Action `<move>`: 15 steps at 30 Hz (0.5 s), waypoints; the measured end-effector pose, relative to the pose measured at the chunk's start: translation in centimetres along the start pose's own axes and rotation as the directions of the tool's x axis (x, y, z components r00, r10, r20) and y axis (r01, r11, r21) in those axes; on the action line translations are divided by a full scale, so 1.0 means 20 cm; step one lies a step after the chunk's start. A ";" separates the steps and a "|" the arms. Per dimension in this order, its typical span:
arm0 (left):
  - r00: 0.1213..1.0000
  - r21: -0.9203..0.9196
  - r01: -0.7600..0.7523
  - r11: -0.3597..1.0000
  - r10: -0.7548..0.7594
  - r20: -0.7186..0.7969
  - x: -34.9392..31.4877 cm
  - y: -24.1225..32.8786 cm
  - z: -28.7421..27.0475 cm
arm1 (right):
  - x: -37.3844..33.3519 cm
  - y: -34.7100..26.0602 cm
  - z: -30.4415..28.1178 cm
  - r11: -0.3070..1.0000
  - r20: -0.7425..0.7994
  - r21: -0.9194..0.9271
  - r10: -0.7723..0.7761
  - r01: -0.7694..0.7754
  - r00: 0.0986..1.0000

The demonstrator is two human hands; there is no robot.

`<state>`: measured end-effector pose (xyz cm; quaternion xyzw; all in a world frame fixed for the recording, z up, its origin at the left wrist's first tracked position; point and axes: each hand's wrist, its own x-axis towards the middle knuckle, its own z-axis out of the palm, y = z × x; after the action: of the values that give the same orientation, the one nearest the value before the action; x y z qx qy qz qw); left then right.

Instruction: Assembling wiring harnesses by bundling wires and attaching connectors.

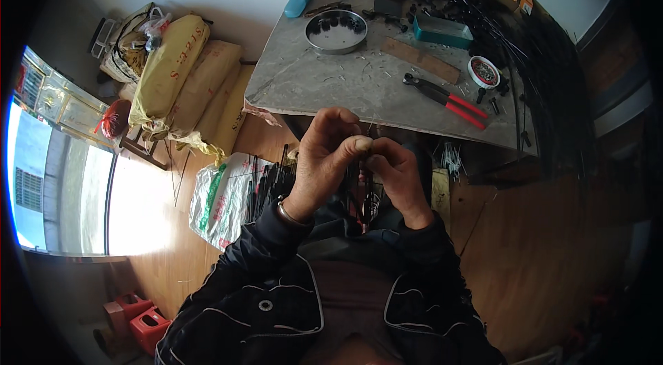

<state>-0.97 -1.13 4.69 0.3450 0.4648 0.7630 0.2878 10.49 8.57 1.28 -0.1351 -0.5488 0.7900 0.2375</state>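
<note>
My left hand [319,161] and my right hand [399,182] meet in front of the table's near edge, above my lap. Both are closed, thumbs and fingers pinched close together. Whatever lies between the fingertips is too small and dark to make out. Beneath them, long thin black rods [259,189] lie on a white plastic sack [215,203] by my left leg. Beyond the hands, red-handled pliers [452,104] rest on the grey table [290,82].
On the table are a round metal tray [336,31], a teal box [442,31], a flat wooden strip [420,60] and a white bowl of small parts [483,72]. Black rods [507,40] heap at the right. Stuffed sacks [183,82] lean left; red stools [148,327] stand lower left.
</note>
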 end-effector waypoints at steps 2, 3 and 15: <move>0.995 -0.046 0.086 0.995 -0.084 0.058 0.01 0.01 0.00 | 0.01 -0.01 -0.02 0.999 0.018 0.014 0.035 -0.035 0.999; 0.995 -0.048 0.084 0.995 -0.082 0.054 0.02 0.02 0.00 | 0.01 -0.02 -0.03 0.997 0.038 0.031 0.068 -0.069 0.997; 0.900 -0.110 0.268 0.957 -0.208 0.382 0.11 0.06 -0.02 | -0.02 -0.09 -0.13 0.993 0.206 0.041 0.102 -0.113 0.973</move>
<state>-2.71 -0.21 6.26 0.3972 0.3789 0.6790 0.4875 12.42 11.06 2.02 -0.0767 -0.5411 0.8256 0.1406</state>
